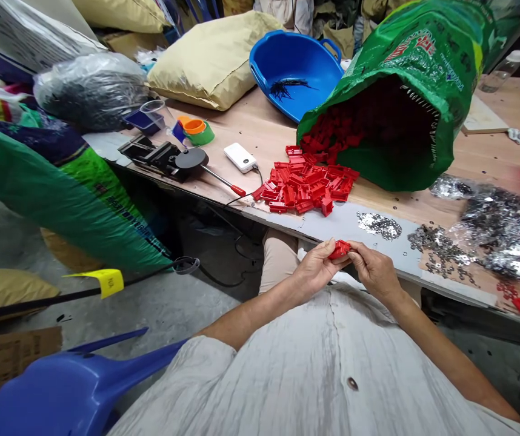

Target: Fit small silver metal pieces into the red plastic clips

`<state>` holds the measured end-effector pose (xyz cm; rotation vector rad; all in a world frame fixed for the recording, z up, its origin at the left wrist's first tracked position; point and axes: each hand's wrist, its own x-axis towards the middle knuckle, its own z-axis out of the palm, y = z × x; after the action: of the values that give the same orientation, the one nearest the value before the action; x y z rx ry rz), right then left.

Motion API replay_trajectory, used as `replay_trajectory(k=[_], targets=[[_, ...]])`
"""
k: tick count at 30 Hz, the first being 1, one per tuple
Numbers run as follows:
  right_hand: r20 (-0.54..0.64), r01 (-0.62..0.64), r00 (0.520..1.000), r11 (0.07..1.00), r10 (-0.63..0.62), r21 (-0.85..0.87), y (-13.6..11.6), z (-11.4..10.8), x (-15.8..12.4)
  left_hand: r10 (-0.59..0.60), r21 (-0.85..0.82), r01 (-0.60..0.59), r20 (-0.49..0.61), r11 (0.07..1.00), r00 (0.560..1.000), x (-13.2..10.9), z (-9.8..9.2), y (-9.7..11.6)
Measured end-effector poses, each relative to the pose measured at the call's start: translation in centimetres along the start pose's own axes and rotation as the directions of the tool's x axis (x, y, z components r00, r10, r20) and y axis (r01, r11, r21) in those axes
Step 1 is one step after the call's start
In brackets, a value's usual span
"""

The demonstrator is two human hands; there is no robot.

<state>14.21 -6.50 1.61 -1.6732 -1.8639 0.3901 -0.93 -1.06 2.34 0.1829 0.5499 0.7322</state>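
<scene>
My left hand (317, 266) and my right hand (373, 269) meet just below the table edge, both pinching one small red plastic piece (340, 249) between their fingertips. On the table ahead lies a heap of the same red plastic pieces (308, 188), spilling from a big green woven sack (405, 91) lying on its side. Small shiny metal parts (379, 224) are scattered on the table just beyond my hands.
A blue basin (296, 69) stands behind the red heap. A white power bank (240, 157), a black hand press (169, 160), tape rolls (195, 130) and tan sacks (214, 57) fill the left. More metal parts (500, 233) lie right. A blue chair (69, 381) is at lower left.
</scene>
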Motion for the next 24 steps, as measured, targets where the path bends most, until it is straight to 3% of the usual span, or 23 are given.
replay_trajectory(k=[4,7,10,16,24], targets=[[-0.003,-0.047,0.999,0.985,0.048,0.165,-0.1,0.4,0.3,0.011,-0.020,-0.011,-0.002,1.000,1.000,0.2,-0.2,-0.1],[0.037,-0.079,0.997,0.981,0.073,0.177,0.1,0.5,0.8,0.027,-0.021,-0.027,-0.027,0.999,0.999,0.6,-1.0,-0.1],[0.039,-0.124,0.992,0.984,0.120,0.126,0.7,0.4,1.7,0.004,0.015,-0.003,-0.056,1.000,0.998,1.2,-2.7,-0.4],[-0.052,-0.103,0.993,0.995,0.103,0.004,1.5,1.3,5.7,-0.055,0.175,0.111,-0.298,0.978,0.953,2.8,-6.5,-1.3],[-0.135,-0.005,0.991,0.988,-0.015,-0.152,1.2,4.1,11.1,-0.083,0.319,0.181,-0.298,0.930,0.951,2.4,-6.9,-0.9]])
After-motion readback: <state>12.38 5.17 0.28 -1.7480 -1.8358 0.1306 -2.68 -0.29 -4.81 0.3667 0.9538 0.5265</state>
